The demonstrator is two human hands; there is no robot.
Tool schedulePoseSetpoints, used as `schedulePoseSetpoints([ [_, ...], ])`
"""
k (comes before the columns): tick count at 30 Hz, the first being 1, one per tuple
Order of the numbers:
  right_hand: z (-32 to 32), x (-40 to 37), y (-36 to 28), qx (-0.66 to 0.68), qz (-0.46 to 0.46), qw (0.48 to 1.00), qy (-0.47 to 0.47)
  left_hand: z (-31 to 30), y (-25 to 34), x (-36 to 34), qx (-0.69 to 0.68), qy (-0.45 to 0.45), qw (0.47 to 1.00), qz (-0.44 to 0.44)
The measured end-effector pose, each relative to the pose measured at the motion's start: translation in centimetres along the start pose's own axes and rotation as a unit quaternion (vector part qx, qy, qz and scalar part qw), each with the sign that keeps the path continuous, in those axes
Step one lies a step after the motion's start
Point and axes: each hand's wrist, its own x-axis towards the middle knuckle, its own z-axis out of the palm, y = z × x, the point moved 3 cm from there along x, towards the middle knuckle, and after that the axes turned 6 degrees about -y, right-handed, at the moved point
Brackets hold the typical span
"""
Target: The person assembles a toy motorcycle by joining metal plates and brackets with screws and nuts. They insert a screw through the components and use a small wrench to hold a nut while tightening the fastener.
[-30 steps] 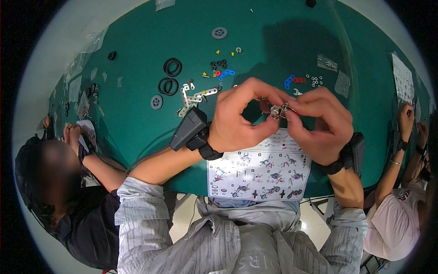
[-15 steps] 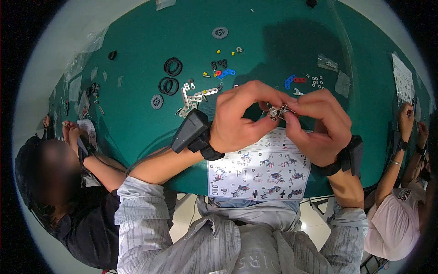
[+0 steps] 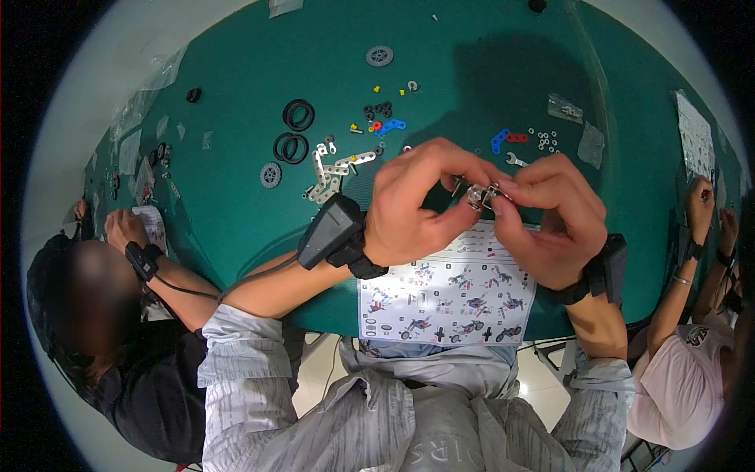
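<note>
Both hands are closed in fingertip pinches on one small metal assembly, held up between them just above the top part of the printed sheet (image 3: pixel 448 307). The left hand (image 3: pixel 417 208) grips its left end between thumb and forefinger; the right hand (image 3: pixel 554 212) pinches the other end the same way. The small metal assembly (image 3: pixel 476 194) looks light and stiff, with shiny faces that probably slide a little under skin. It should not be fragile, though its joints may pivot or work loose if squeezed askew (how tight they are, I cannot tell). The best hold is likely on the flat outer sides, near the ends, leaving the middle free; the fingers hide part of it.

On the green table (image 3: pixel 236 212), beyond the right hand, lie a small wrench (image 3: pixel 514 160), a blue piece (image 3: pixel 499 141) beside a red strip (image 3: pixel 517 138), and some little white rings (image 3: pixel 553 143). Beyond the left hand are a loose pile of metal strips (image 3: pixel 321 177), stiff by the look of them, and black rubber rings (image 3: pixel 285 116), which seem soft enough to flex.
</note>
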Motion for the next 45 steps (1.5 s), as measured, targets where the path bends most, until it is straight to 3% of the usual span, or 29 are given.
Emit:
schedulePoseSetpoints([
  [11, 0.2, -0.1, 0.2, 0.019, 0.013, 1.0, 0.002, 0.0, 0.1, -0.1, 0.006, 0.0, 1.0, 0.009],
  [14, 0.3, -0.1, 0.2, 0.028, 0.019, 0.999, 0.002, 0.4, 0.0, 0.3, -0.02, 0.083, 0.996, 0.017],
  [20, 0.4, -0.2, 0.4, 0.041, 0.011, 0.999, 0.003, 0.4, -0.1, 0.2, -0.026, 0.075, 0.997, 0.012],
  [23, 0.4, -0.3, 0.4, 0.038, 0.012, 0.999, 0.008, 0.0, 0.1, 0.0, -0.001, 0.007, 1.0, 0.013],
  [38, 0.5, 0.0, 0.5, 0.001, 0.023, 0.999, 0.024, -0.1, -0.1, 0.3, 0.064, 0.053, 0.995, 0.051],
  [45, 1.0, -0.5, 1.5, 0.114, 0.092, 0.988, 0.042, -0.2, 0.0, 0.4, 0.094, 0.057, 0.993, 0.042],
])
